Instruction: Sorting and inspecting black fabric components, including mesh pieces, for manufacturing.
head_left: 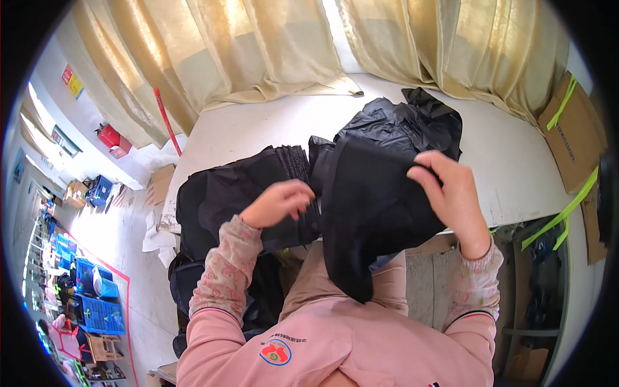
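A black piece of cloth (380, 213) hangs in front of me over the table's near edge, its lower end reaching down toward my lap. My right hand (448, 193) pinches its upper right edge between thumb and fingers. My left hand (284, 201), fingers loosely bent and slightly blurred, holds nothing that shows. It hovers over the right side of a thick stack of folded black cloth pieces (238, 193). Behind the hanging cloth lies a crumpled, shiny black plastic bag (400, 126), partly hidden by it.
The white table (258, 129) runs back to beige curtains (258, 51). A cardboard box (574, 135) with yellow-green straps stands at the right. More dark cloth (258, 290) lies below the stack. Blue crates (100, 313) stand on the floor at far left, near a red fire extinguisher (108, 135).
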`<state>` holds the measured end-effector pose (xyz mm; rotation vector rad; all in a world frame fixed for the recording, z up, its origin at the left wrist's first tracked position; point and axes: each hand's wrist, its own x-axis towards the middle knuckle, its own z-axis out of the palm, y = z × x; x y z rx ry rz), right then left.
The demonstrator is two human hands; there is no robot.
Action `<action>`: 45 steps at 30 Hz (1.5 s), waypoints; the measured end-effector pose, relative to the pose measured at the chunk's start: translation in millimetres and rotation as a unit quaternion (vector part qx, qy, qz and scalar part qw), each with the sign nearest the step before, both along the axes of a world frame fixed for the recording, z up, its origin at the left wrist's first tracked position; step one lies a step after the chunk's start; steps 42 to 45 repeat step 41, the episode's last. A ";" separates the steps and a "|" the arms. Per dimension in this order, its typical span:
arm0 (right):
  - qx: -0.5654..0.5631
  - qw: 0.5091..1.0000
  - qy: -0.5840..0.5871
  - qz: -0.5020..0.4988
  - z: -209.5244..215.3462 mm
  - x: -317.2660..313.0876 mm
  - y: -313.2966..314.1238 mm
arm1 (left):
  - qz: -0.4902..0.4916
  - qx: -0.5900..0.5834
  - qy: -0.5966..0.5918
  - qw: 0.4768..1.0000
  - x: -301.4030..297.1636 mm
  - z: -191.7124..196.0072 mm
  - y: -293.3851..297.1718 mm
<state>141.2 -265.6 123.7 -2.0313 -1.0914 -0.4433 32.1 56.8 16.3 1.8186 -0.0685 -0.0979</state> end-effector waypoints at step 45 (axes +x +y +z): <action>0.357 0.861 0.309 0.190 26.9 -13.6 -20.8 | 0.001 -0.654 0.201 0.729 95.3 -145.3 -133.8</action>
